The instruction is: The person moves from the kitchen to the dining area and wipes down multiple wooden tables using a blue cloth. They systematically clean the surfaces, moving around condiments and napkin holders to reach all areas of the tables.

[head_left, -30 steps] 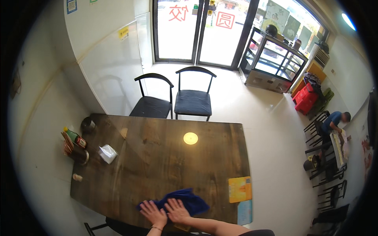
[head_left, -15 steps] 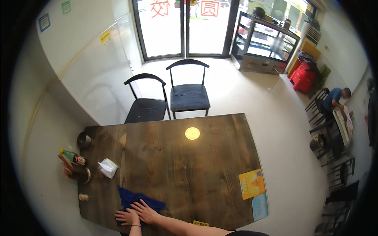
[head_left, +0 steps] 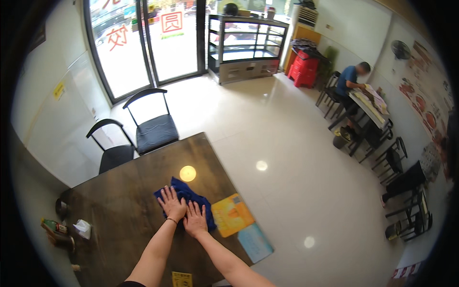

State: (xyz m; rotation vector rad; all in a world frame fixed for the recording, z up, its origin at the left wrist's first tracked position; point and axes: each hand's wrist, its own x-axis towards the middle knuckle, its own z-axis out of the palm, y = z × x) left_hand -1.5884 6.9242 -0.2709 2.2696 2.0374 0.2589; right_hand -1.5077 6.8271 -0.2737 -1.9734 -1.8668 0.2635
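Note:
A dark blue cloth [head_left: 203, 201] lies crumpled on the brown wooden table [head_left: 129, 201], just left of an orange card [head_left: 233, 214] stuck near the table's right edge. My left hand [head_left: 171, 203] rests flat on the cloth with its fingers stretched out. Beside it, my right hand [head_left: 195, 220] also presses down on the cloth, fingers extended and slightly spread. Both hands lie close together, and neither grips the cloth. Part of the cloth is hidden beneath them.
A white tissue pack [head_left: 82, 229], a chopstick holder [head_left: 64, 240], a green-capped bottle [head_left: 53, 225] and a dark cup [head_left: 61, 208] stand along the left wall. Two black chairs [head_left: 157, 131] [head_left: 117, 158] stand beyond the table. A person [head_left: 351, 83] sits at another table at right.
Both hands have slid the cloth rightward and away across the table, near the orange card. My hands have parted from crossing to lying side by side. The view has turned right.

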